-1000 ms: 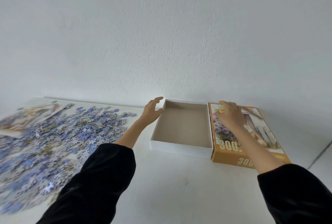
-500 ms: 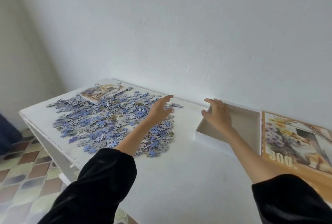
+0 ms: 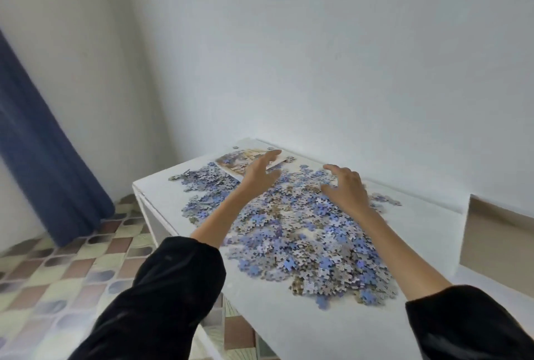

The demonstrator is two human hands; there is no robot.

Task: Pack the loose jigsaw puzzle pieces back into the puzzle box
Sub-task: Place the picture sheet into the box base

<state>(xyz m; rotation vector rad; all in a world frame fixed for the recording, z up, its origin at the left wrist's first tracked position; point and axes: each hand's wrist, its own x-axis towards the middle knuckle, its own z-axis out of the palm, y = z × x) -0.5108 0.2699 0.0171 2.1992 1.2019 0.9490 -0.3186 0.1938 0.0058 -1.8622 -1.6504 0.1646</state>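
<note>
A wide heap of loose blue and grey puzzle pieces (image 3: 294, 232) covers the middle of the white table (image 3: 289, 322). My left hand (image 3: 260, 174) hovers with spread, straight fingers over the far left part of the heap, near a printed picture sheet (image 3: 239, 160). My right hand (image 3: 345, 186) is over the far right part of the heap, fingers spread and slightly bent, holding nothing. The open puzzle box (image 3: 491, 232) with a beige inside shows at the right edge, partly cut off. Whether the hands touch the pieces is unclear.
The table stands in a corner against white walls. Its left edge (image 3: 138, 192) drops to a tiled floor (image 3: 57, 267). A dark blue curtain (image 3: 37, 151) hangs at the left.
My view has swung left from the box to the heap. Both hands moved left: the left one from the box side, the right one off the lid and box rim, to above the pieces.
</note>
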